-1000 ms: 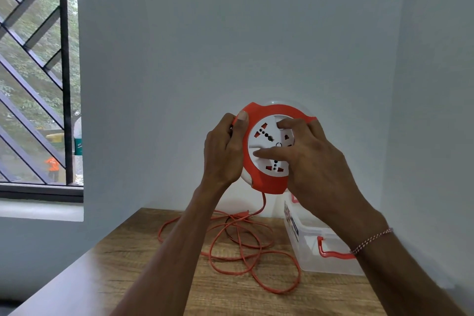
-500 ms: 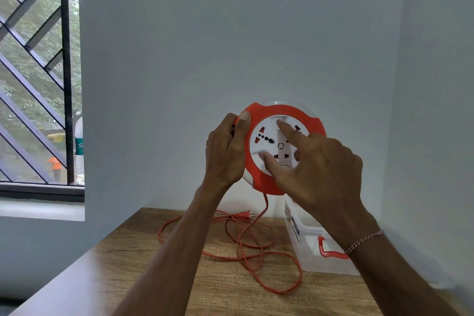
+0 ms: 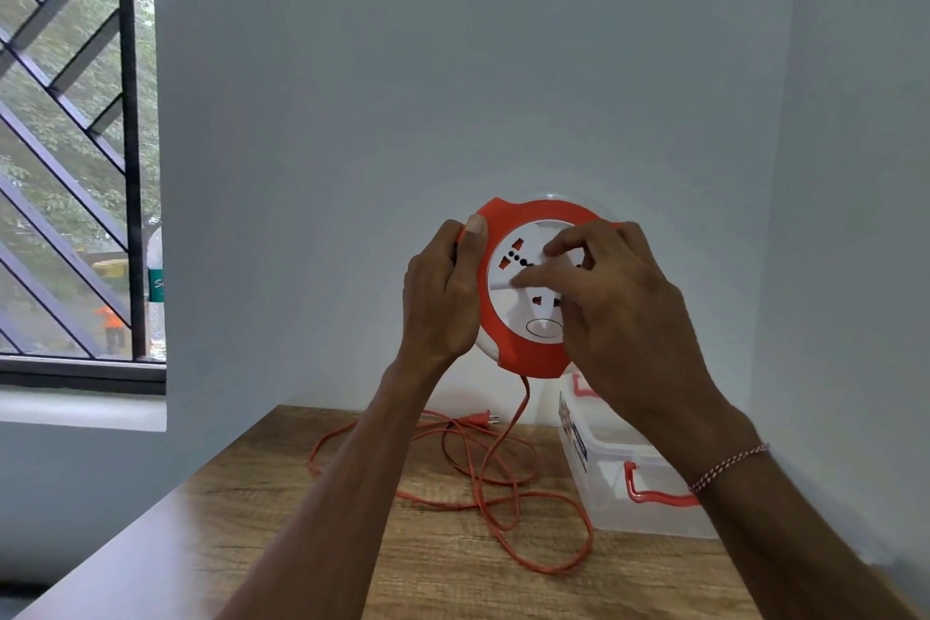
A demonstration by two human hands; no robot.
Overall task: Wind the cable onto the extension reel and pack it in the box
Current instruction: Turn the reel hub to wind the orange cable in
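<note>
1. Reel (image 3: 523, 347) is held up in the air in front of the wall, above the far edge of the tabletop (image 3: 282, 549), socket face toward the camera.
2. Left hand (image 3: 443, 297) is clamped on the reel's rim at 9 o'clock, thumb tip on the orange front edge near 10 o'clock.
3. Right hand (image 3: 619, 312) lies over the white face from 3 o'clock, fingers curled and pressing on the hub. It is closed onto the hub, gripping it rather than resting flat.
4. Cable (image 3: 503, 483) leaves the reel at 6 o'clock and drops to loose loops on the tabletop. Plug (image 3: 478, 418) lies at the far edge of the pile. Most of the cable looks unwound.
5. Box (image 3: 649, 498), clear with red latches, sits on the tabletop at 5 o'clock of the reel, partly behind the right wrist.
6. Step in hand, as I judge it: turning the hub to draw cable in. Best done with the left hand keeping the rim fixed while the right turns in short, even strokes. Keep the exit at 6 o'clock so the cable feeds straight up.
7. Watch the crossed loops; a snag would likely jerk the pile or drag the plug.
8. Against the earlier frames: the right fingers have shifted round the face, the hub has turned, and the plug now shows at the pile's far edge. The left grip is unchanged.
</note>
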